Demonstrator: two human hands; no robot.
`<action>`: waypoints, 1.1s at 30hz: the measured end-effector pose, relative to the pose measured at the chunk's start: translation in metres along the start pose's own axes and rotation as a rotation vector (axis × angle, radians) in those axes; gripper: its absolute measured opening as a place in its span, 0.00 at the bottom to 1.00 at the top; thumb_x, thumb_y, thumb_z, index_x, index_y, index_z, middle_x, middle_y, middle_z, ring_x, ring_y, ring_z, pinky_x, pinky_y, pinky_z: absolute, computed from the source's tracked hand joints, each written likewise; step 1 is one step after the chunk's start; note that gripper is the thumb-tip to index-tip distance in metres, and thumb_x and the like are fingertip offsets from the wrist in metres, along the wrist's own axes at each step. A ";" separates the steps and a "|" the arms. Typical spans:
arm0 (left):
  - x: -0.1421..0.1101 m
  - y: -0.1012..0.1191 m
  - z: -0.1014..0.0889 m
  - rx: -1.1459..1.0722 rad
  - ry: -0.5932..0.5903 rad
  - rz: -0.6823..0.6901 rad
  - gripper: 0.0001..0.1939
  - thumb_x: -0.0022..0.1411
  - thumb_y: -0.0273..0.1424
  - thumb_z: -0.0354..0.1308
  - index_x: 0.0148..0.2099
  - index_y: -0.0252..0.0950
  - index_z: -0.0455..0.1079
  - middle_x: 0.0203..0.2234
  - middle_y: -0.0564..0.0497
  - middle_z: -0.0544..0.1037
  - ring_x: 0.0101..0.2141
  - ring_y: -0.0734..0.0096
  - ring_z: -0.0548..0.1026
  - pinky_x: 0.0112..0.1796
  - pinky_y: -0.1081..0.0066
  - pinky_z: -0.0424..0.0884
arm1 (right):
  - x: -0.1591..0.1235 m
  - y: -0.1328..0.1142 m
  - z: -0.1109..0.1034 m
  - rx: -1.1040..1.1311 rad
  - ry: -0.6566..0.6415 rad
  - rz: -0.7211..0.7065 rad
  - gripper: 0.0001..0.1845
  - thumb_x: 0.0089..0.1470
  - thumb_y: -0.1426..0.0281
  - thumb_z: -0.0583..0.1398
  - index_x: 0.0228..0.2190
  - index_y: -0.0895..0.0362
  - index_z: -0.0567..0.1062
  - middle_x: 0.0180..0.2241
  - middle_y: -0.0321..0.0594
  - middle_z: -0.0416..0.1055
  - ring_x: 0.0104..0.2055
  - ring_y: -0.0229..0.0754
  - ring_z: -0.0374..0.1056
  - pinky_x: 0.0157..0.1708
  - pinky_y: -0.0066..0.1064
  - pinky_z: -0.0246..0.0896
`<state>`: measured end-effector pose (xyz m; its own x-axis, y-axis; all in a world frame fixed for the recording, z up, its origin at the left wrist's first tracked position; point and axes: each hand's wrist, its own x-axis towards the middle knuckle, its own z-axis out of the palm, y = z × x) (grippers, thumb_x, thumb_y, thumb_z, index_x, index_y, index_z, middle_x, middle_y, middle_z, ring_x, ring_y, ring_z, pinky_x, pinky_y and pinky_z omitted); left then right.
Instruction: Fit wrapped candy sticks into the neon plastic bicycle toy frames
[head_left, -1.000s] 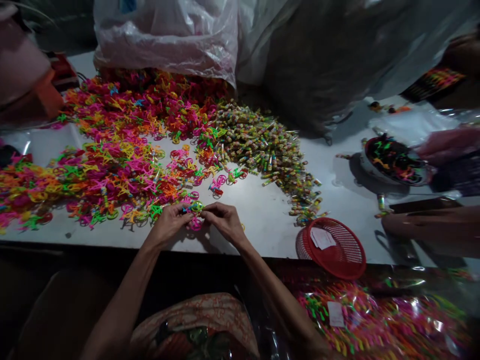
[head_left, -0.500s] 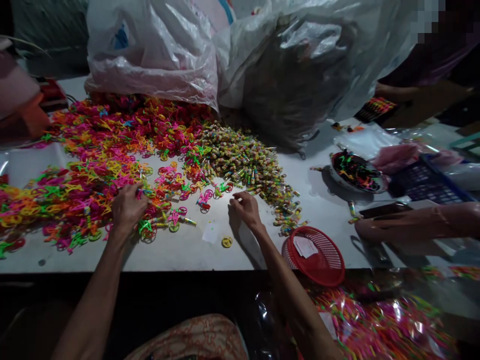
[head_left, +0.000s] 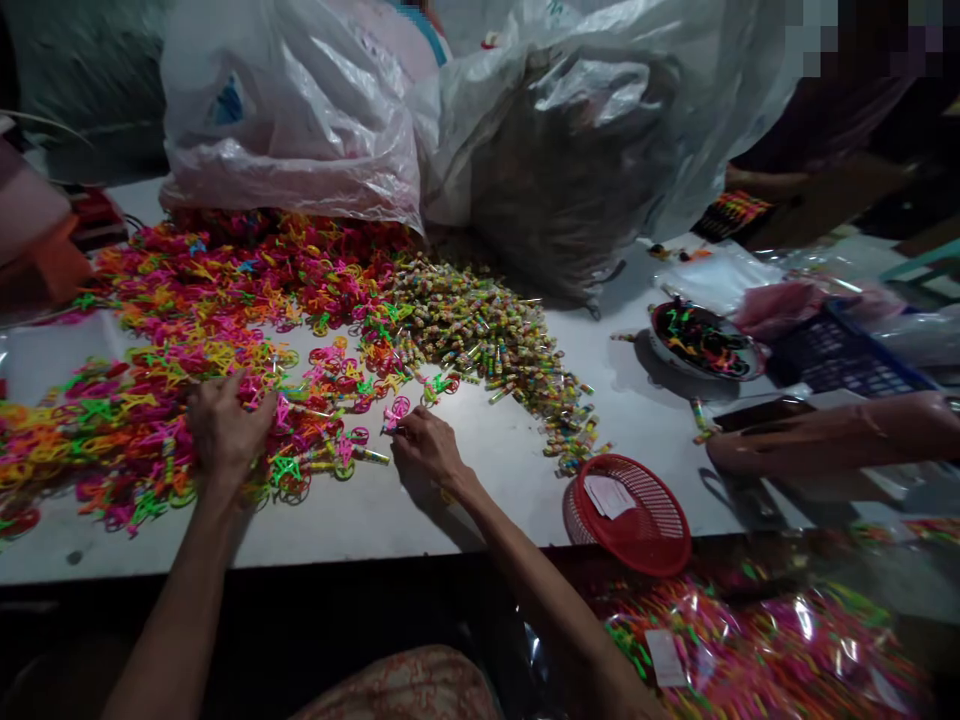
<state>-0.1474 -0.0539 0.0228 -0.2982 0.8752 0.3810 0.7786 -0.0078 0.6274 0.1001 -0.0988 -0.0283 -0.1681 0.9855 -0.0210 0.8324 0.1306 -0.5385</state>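
Observation:
A big heap of small bright plastic toy bicycles point(head_left: 202, 340) in pink, orange, yellow and green covers the left of the white table point(head_left: 517, 470). My left hand point(head_left: 221, 430) lies on the heap with fingers curled into the pieces; what it grips is hidden. My right hand point(head_left: 424, 445) rests at the heap's near edge, its fingers pinched on a pink toy bicycle point(head_left: 395, 412). A pile of small wrapped candy tubes point(head_left: 495, 345) lies just right of the heap.
A red mesh basket point(head_left: 637, 515) with a paper slip sits at the table's front edge. Large plastic bags point(head_left: 480, 130) stand at the back. Another person's forearm point(head_left: 832, 440) lies at right, near a bowl of toys point(head_left: 701, 340) and a blue basket point(head_left: 847, 355).
My right hand moved left from the candy pile to the heap's edge and pinched a pink bicycle. My left hand shifted slightly left on the heap. The camera tilted a little.

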 end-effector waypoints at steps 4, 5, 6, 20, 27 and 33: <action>-0.036 0.033 0.032 0.174 -0.095 0.299 0.13 0.61 0.35 0.51 0.39 0.34 0.74 0.37 0.42 0.77 0.41 0.59 0.73 0.46 0.61 0.68 | 0.002 0.011 -0.017 0.096 -0.011 -0.006 0.08 0.53 0.67 0.60 0.35 0.56 0.77 0.32 0.38 0.72 0.34 0.40 0.68 0.33 0.28 0.57; -0.046 0.043 0.043 0.200 -0.212 0.317 0.13 0.62 0.35 0.50 0.37 0.35 0.74 0.34 0.44 0.77 0.39 0.60 0.74 0.43 0.63 0.69 | 0.006 0.015 -0.026 0.093 -0.004 0.005 0.08 0.54 0.67 0.60 0.36 0.56 0.77 0.33 0.39 0.73 0.34 0.39 0.68 0.34 0.27 0.57; -0.055 0.053 0.053 0.254 -0.317 0.320 0.14 0.63 0.36 0.50 0.36 0.35 0.74 0.34 0.43 0.78 0.39 0.59 0.74 0.41 0.63 0.69 | 0.011 0.021 -0.035 0.058 0.020 0.042 0.09 0.55 0.68 0.59 0.37 0.56 0.77 0.35 0.40 0.73 0.35 0.40 0.68 0.34 0.27 0.57; -0.084 0.080 0.093 0.314 -0.565 0.298 0.12 0.64 0.26 0.47 0.45 0.34 0.71 0.40 0.42 0.78 0.46 0.58 0.73 0.48 0.62 0.63 | 0.013 0.063 -0.047 -0.199 0.312 0.339 0.09 0.55 0.69 0.54 0.33 0.57 0.74 0.39 0.48 0.73 0.43 0.47 0.67 0.40 0.34 0.57; -0.086 0.078 0.091 0.212 -0.614 0.348 0.08 0.61 0.34 0.55 0.34 0.36 0.71 0.34 0.43 0.77 0.42 0.56 0.73 0.46 0.59 0.64 | -0.034 0.047 -0.023 0.789 0.197 0.282 0.14 0.45 0.60 0.60 0.32 0.56 0.73 0.22 0.35 0.70 0.25 0.40 0.66 0.26 0.30 0.60; -0.090 0.074 0.083 -0.473 -0.588 -0.205 0.06 0.51 0.32 0.61 0.27 0.36 0.67 0.23 0.53 0.74 0.25 0.72 0.72 0.28 0.72 0.67 | -0.043 0.025 -0.016 1.051 0.244 0.353 0.14 0.42 0.59 0.64 0.26 0.58 0.76 0.21 0.34 0.69 0.23 0.36 0.63 0.24 0.28 0.57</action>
<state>-0.0169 -0.0928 -0.0218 0.0339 0.9929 -0.1139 0.3817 0.0924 0.9196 0.1364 -0.1367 -0.0272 0.1911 0.9589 -0.2096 -0.0619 -0.2013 -0.9776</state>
